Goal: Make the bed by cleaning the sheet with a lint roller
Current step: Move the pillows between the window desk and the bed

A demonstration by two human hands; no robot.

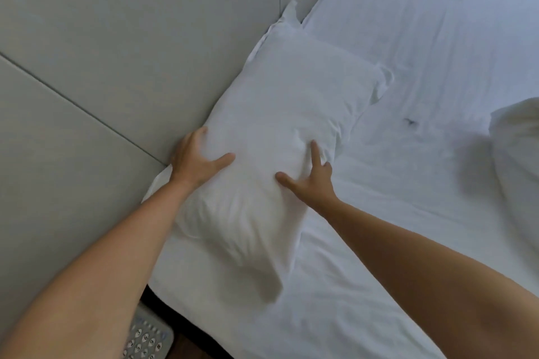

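Both hands press a white pillow lying on the sheet: left hand cupping its headboard-side edge, right hand with fingers spread on top

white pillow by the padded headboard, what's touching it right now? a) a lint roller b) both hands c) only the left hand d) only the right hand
b: the left hand grips the edge of the white pillow next to the grey padded headboard, while the right hand presses spread fingers on its top; no lint roller is in view.
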